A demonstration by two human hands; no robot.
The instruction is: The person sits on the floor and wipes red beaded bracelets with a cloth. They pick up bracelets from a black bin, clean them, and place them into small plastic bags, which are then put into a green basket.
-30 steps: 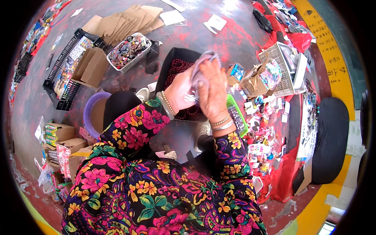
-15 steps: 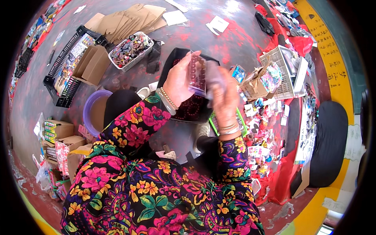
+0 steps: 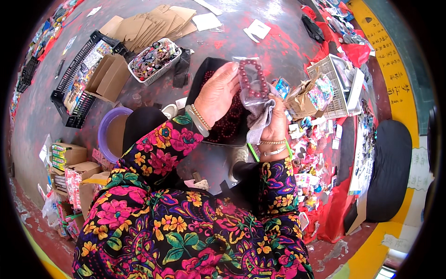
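Note:
A bracelet of dark red beads (image 3: 254, 79) lies inside a small clear plastic bag, held upright above a black bin. My right hand (image 3: 278, 118) pinches the bag's lower end, along with a crumpled greyish-mauve cloth (image 3: 260, 118) that hangs below it. Just left of the bag is my left hand (image 3: 216, 95), its fingers stretched out and lying together. Its fingertips are at the bag's edge; whether they touch it I cannot make out. Beneath both hands, the black bin (image 3: 197, 83) contains more dark red bead strings (image 3: 226, 128), partly covered by my hands.
Left are a white basket of small trinkets (image 3: 155, 60), an open cardboard box (image 3: 108, 76), a black crate (image 3: 69, 104) and a purple tub (image 3: 103, 139). To the right stand a cream crate (image 3: 325, 69) and scattered small packaged goods (image 3: 309, 158). Flattened cardboard (image 3: 148, 28) lies farther off.
The bagged bracelet has moved right, from my left hand to my right, and now faces up in plain view. My right hand has stopped its quick motion; my left has barely moved.

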